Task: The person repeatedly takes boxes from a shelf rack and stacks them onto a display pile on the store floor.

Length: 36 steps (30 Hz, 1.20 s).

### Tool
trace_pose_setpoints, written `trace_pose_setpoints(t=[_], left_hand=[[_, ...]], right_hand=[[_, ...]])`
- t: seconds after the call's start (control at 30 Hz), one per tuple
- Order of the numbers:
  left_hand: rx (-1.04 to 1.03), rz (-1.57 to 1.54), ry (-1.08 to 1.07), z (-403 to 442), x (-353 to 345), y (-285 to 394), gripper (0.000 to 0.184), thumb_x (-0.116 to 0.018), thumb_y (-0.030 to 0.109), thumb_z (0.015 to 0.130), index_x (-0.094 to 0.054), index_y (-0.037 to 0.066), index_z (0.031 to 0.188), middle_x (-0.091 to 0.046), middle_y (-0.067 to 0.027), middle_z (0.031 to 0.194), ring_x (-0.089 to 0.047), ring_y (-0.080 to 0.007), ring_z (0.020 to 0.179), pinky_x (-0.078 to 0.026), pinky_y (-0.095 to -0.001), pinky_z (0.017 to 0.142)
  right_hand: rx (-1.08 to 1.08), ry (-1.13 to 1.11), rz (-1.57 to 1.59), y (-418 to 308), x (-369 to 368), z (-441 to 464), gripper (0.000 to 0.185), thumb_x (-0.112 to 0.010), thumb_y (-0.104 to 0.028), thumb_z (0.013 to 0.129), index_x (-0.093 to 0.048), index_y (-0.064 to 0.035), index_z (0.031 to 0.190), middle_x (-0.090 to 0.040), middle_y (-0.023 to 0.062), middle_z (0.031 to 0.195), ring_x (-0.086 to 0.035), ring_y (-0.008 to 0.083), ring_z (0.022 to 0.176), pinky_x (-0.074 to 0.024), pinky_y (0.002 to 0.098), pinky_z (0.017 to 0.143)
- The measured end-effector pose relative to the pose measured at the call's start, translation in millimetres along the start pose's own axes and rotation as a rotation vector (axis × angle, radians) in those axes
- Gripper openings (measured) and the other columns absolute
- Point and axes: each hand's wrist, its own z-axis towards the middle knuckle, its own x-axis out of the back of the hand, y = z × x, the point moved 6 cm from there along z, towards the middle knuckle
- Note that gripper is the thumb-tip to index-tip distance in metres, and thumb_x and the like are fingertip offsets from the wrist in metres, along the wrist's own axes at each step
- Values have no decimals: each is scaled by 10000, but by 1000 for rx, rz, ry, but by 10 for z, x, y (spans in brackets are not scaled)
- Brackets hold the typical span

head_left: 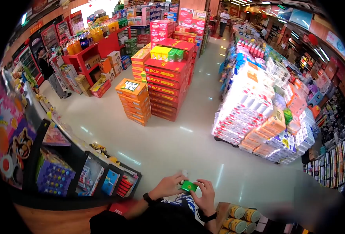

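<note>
at the left edge of the frame, a dark-edged display rack (pixel 35 156) curves toward the lower centre, its bays holding glossy printed packs, among them a purple box (pixel 54 177) with a patterned face. in the upper left, a person in a dark top (pixel 47 69) stands beside stacked goods; right of them, rows of rounded bottles with orange contents (pixel 98 36) line a flat-sided red stand (pixel 80 64). near upper centre, a stack of orange cartons (pixel 135 104), square-edged and slightly uneven, stands just beside a taller block of red cartons (pixel 164 87). the floor (pixel 184 144) is pale, smooth and reflective.

at bottom centre, the left hand (pixel 167 188), dark band at the wrist, is closed with its fingertips at the left end of a small green box (pixel 189 186). this box is rectangular, with a smooth face and a small gold-orange mark. the right hand (pixel 205 196), also banded, grips its right end between thumb and fingers. below right, cylindrical tins (pixel 235 225) lie on their sides. at right, white packs (pixel 244 101) form a shiny, film-like stack.
</note>
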Motion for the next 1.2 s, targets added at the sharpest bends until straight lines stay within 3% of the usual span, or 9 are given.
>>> trace_pose_setpoints(t=[0.23, 0.47, 0.6, 0.83, 1.0, 1.2], left_hand=[[12, 153, 78, 1231, 419, -382, 488, -896, 245, 871, -705, 119, 1302, -710, -97, 1209, -765, -305, 998, -611, -420, 832], [91, 110, 186, 2436, 1043, -551, 470, -846, 298, 935, -656, 146, 1337, -707, -48, 1171, -744, -338, 935, -596, -423, 782], [176, 147, 253, 2807, 1376, -693, 456, -842, 262, 930, -654, 141, 1328, -706, -61, 1202, -723, -379, 965, -591, -444, 802], [241, 173, 380, 3315, 1766, -1390, 525, -894, 283, 865, -653, 138, 1309, -668, -64, 1200, -722, -377, 975, -587, -468, 799], [235, 117, 396, 3862, 2218, -1896, 511, -885, 285, 870, -663, 156, 1312, -687, -68, 1218, -729, -371, 990, -598, -468, 814], [136, 80, 375, 4879, 2940, -2195, 484, -847, 229, 889, -663, 153, 1330, -690, -83, 1272, -739, -382, 996, -595, -470, 819]], right_hand=[[178, -141, 38, 493, -254, 1569, 344, -858, -160, 803, -761, -68, 1120, -722, 97, 1228, -693, 344, 1141, -601, 445, 927], [328, -235, 79, 825, -290, 3223, 327, -842, -142, 785, -763, -70, 1094, -719, 78, 1159, -715, 317, 1047, -612, 440, 874], [412, -327, 103, 889, -408, 3868, 364, -852, -146, 784, -761, -75, 1129, -711, 71, 1160, -712, 316, 1045, -608, 440, 871], [495, -483, 43, 1155, -1005, 4707, 462, -852, -141, 772, -729, -104, 1216, -692, 60, 1194, -702, 306, 1087, -599, 437, 905], [484, -485, -61, 1197, -1231, 5474, 459, -823, -117, 781, -726, -111, 1229, -687, 73, 1203, -695, 323, 1110, -593, 454, 936], [324, -320, -123, 1398, -1296, 6407, 454, -828, -82, 778, -732, -101, 1221, -697, 83, 1213, -692, 334, 1109, -594, 457, 944]])
